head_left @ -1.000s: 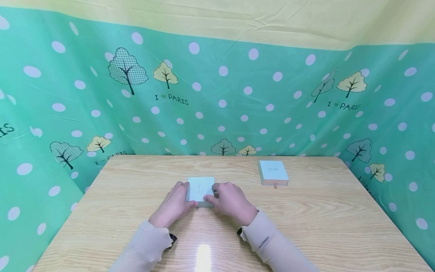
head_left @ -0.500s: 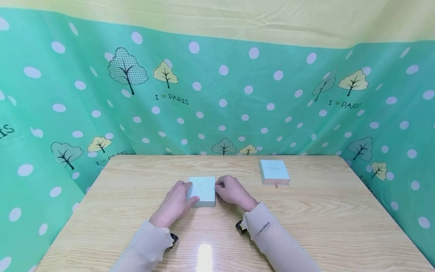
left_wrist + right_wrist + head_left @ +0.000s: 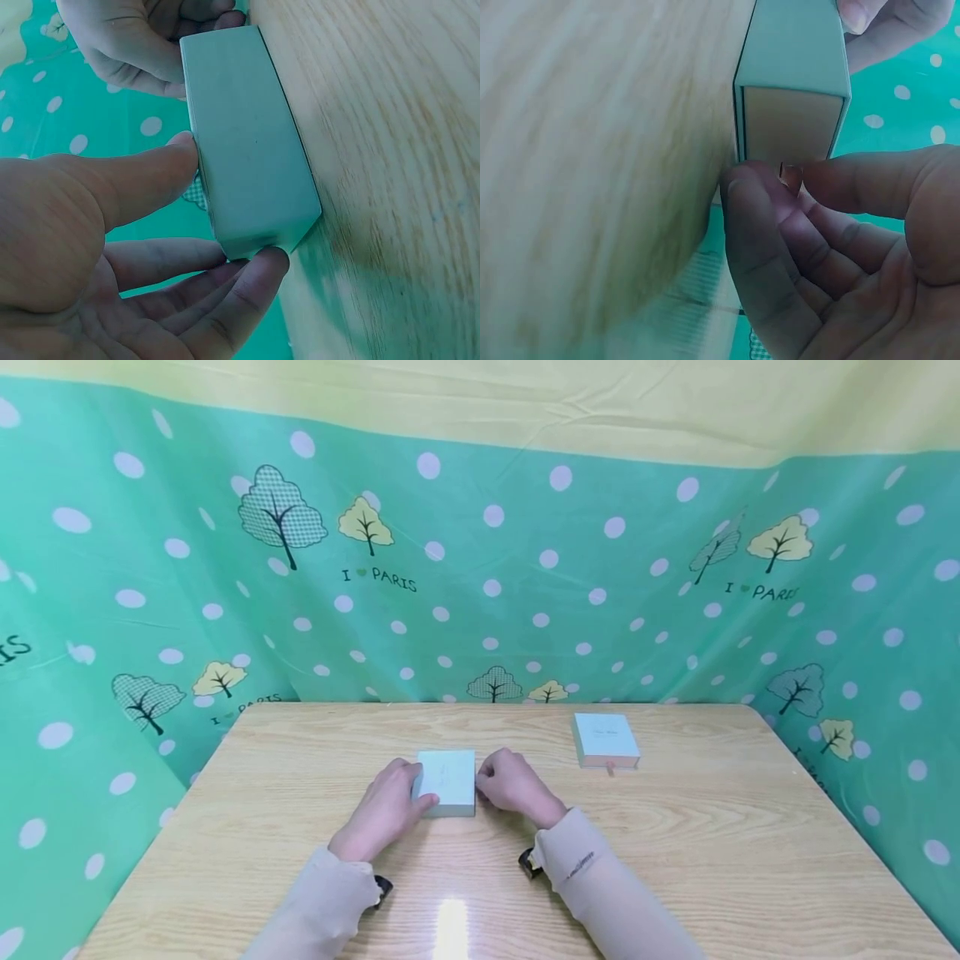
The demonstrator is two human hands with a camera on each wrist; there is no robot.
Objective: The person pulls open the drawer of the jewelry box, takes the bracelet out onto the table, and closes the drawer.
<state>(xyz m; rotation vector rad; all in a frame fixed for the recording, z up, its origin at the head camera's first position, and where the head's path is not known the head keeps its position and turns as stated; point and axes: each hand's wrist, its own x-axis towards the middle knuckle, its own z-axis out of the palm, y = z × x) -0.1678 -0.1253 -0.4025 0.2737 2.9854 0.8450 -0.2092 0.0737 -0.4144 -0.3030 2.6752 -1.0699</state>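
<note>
Pale box: flat on bench. Left hand: fingers gripping box's left side, thumb on top. Right hand: fingers pinching small tab at drawer front. Step, seemingly: drawer pull, not yet out. Next move calls for steady left hold, level rightward draw.

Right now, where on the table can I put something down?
The pale wood table is bare left of the left hand, and between the right beige sleeve and the pale blue square box with the pink side. It's crowded around the other pale blue square box, between that hand and the right hand.
</note>
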